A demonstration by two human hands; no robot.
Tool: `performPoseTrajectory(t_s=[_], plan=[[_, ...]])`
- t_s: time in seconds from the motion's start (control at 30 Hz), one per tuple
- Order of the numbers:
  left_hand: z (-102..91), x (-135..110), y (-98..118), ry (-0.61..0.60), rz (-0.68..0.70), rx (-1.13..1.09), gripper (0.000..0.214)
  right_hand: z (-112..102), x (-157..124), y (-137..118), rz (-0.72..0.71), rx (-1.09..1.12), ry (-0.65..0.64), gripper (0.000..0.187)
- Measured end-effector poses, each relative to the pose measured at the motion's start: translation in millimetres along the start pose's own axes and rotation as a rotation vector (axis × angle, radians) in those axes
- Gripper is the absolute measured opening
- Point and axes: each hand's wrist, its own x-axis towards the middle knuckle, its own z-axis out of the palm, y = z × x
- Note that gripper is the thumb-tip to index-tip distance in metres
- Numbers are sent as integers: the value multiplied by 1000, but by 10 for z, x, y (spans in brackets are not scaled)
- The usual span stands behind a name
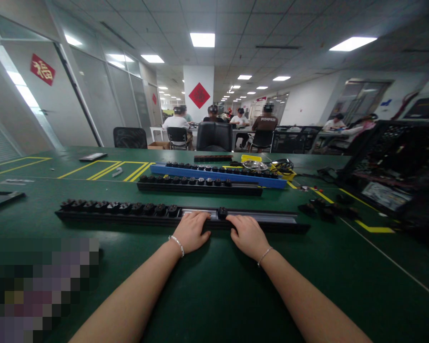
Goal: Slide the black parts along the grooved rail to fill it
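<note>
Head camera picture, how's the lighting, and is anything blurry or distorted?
Head view: the white rectangular ceiling panel glares to blank white; the grey door at left leans, probably from wide-angle distortion; the dark cluttered equipment at right looks murky; coarse pixel blocks mask the lower left; the bare left hand and right hand are reasonably clear.

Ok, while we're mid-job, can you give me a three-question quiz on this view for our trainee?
1. True or false: the lone black part in the nearest black rail sits between the left hand and the right hand.
2. Choose one. The long rail just behind the middle black rail is: A) white, B) blue, C) orange.
3. Fill in: a bracelet is worn on ___ (one wrist / both wrists).

Key: 1 true; 2 B; 3 both wrists.
</note>
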Motion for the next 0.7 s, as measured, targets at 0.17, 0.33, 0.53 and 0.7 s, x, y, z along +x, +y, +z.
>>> performPoseTrajectory(t_s=[0.17,0.33,0.53,0.7], plan=[[9,-2,-7,4,5,7,39,-6,-4,13,-9,-9,11,37],[2,-2,-1,-4,-5,9,38,-5,-2,24,11,-13,7,36],[-4,4,9,-8,-13,4,37,-4,4,57,38,6,28,33],[1,3,8,-12,-21,3,37,-2,0,76,44,22,56,32]])
